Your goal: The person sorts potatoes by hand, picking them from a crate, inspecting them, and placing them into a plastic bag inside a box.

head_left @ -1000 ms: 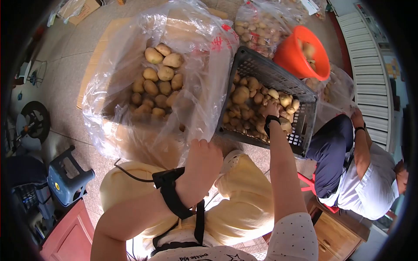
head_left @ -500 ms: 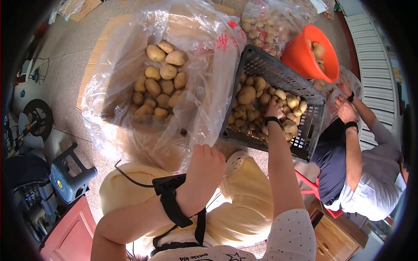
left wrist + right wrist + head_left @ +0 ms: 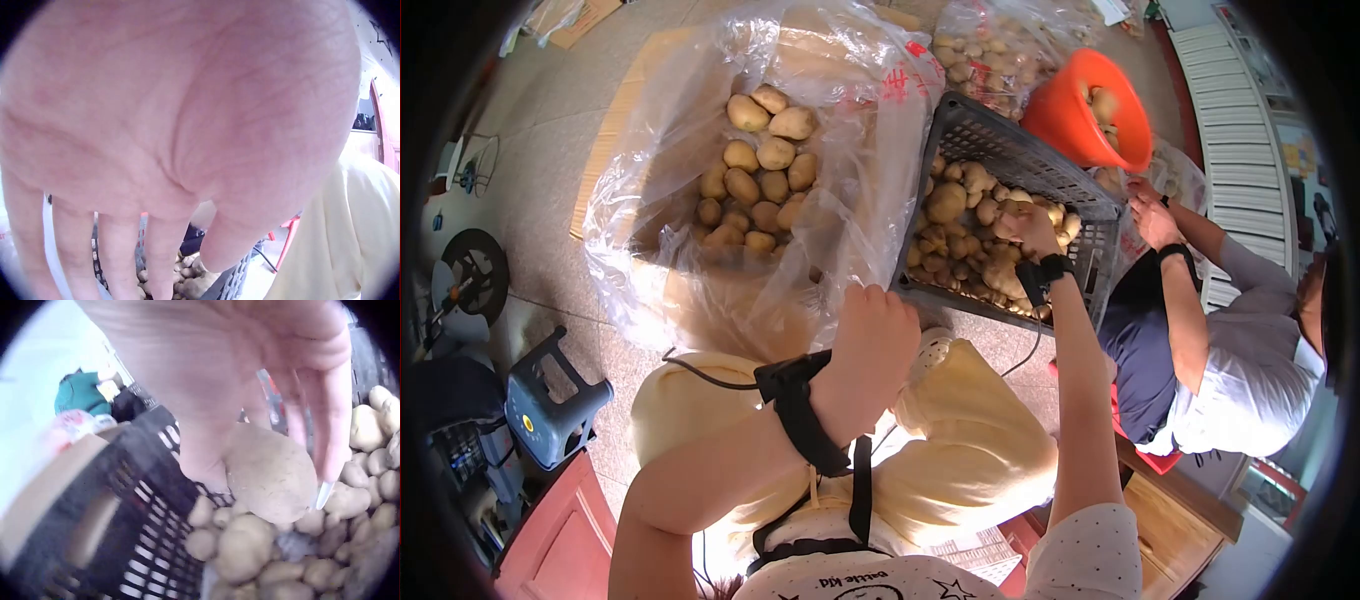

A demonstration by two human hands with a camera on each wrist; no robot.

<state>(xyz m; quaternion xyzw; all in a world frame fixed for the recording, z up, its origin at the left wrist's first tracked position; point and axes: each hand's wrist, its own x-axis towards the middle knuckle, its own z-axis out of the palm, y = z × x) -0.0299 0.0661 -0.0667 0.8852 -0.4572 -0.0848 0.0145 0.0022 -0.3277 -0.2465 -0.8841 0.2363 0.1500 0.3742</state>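
My right hand is over the black plastic crate, pinching a potato between thumb and fingers. Below it lie many loose potatoes of mixed sizes. My left hand hangs near the front edge of a cardboard box lined with clear plastic, holding nothing. In the left wrist view its fingers reach down, loosely extended. Larger potatoes lie inside the lined box.
An orange bucket with potatoes leans behind the crate. Beyond the crate stands a clear bag of potatoes. At right another person sits with both hands near a plastic bag. A blue stool is on the left.
My right hand, earlier down among the crate's potatoes, has lifted and turned at the wrist, with a potato in its fingers. The seated person's hands moved up towards the bag.
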